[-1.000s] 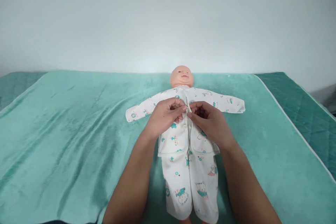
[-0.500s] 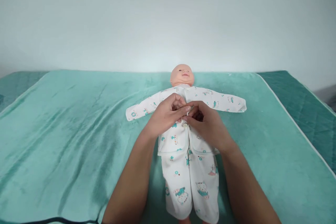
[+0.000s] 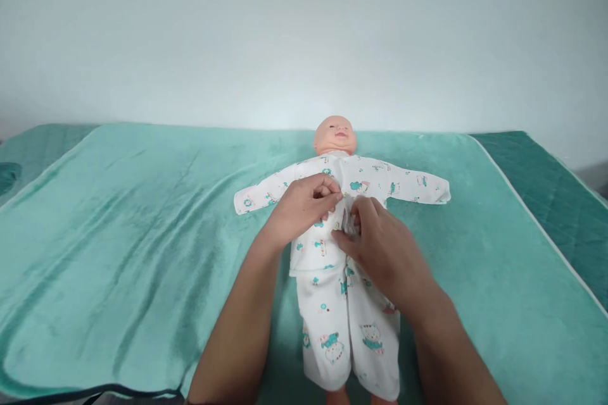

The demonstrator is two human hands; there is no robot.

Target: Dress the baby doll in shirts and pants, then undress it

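A baby doll lies on its back on a teal blanket, arms spread, in a white printed shirt and matching trousers. My left hand rests on the doll's chest with its fingers pinched on the shirt's front edge near the middle. Just below and to the right, my right hand has its fingers curled on the other front edge of the shirt, lower on the belly. The buttons under my fingers are hidden.
The blanket covers a darker quilted green mattress that shows at the right and far left. A plain pale wall stands behind the bed. The blanket's dark-trimmed front edge shows at the lower left.
My right hand has slid down from the doll's chest to its belly along the shirt opening. My left hand stays at the chest. The view has shifted slightly.
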